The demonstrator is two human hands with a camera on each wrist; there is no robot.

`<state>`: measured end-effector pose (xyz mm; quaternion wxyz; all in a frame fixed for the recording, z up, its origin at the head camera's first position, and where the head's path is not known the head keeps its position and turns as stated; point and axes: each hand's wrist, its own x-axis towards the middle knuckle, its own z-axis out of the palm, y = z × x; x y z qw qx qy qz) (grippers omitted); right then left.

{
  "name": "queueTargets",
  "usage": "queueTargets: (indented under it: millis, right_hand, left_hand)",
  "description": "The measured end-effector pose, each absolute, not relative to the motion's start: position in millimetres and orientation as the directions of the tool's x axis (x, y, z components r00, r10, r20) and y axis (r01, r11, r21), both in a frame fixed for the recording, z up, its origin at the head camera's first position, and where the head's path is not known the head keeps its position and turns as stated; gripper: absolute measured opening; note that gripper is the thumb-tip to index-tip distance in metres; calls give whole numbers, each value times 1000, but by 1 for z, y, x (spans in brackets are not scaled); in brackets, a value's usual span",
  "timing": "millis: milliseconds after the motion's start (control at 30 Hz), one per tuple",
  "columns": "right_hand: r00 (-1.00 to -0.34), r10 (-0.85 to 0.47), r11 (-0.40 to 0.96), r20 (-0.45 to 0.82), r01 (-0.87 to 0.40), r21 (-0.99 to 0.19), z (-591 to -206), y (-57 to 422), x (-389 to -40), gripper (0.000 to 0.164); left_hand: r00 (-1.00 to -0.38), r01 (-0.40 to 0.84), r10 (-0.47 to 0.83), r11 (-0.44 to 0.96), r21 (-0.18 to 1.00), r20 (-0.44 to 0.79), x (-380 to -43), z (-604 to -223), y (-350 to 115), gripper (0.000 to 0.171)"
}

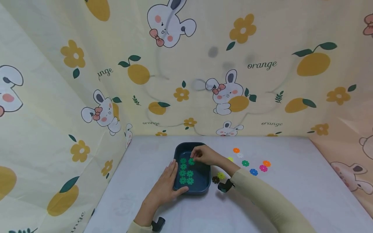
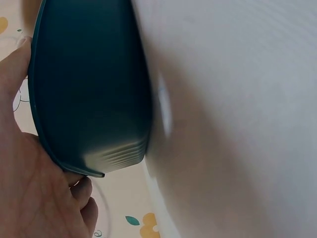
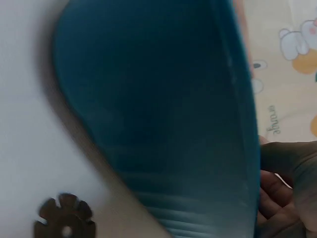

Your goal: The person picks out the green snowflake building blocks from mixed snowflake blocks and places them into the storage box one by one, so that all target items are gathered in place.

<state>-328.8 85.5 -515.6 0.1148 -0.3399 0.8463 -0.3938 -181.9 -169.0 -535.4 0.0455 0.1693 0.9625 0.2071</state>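
Note:
A dark blue tray [image 1: 206,186] with raised walls and rounded corners stands on the table. Several green flower-shaped plastic pieces [image 1: 182,173] lie in two columns on its floor. My left hand [image 1: 164,186] lies along the tray's left side, fingers straight at the rim, thumb spread over the near corner. Reaching over the tray from the right, my right hand [image 1: 205,155] pinches another green flower piece [image 1: 191,161] close over the tray floor, above the right column. Both wrist views show mainly the tray's outer wall [image 2: 94,89], which hides the pieces inside.
Right of the tray lie loose flower pieces: brown [image 3: 65,220], yellow [image 1: 220,175], blue [image 1: 254,172], pink [image 1: 263,168], green [image 1: 245,163], orange [image 1: 266,163] and white [image 1: 240,155]. The right forearm passes over some of them. Patterned cloth [image 1: 180,97] hangs behind the white table [image 1: 291,194] and at its sides.

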Motion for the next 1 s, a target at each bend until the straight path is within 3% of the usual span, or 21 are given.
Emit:
queueTargets:
  millis: [367,800,1000]
  right_hand:
    - [-693,-719,570,-61,-537,-622,-516,64,-342,11]
    - [-719,-672,657,-176,-471,-589,-518,54,-344,9]
    - [-733,-659,664,-168,-462,-588,-517,53,-341,8]
  left_hand:
    - [-938,313,346,867,387,-17,-182,-535,-170,113]
    - [-939,310,343,878,366,-28,-182,-535,-169,114]
    - [-940,308,340,879,366,-28,-182,-536,-169,113]
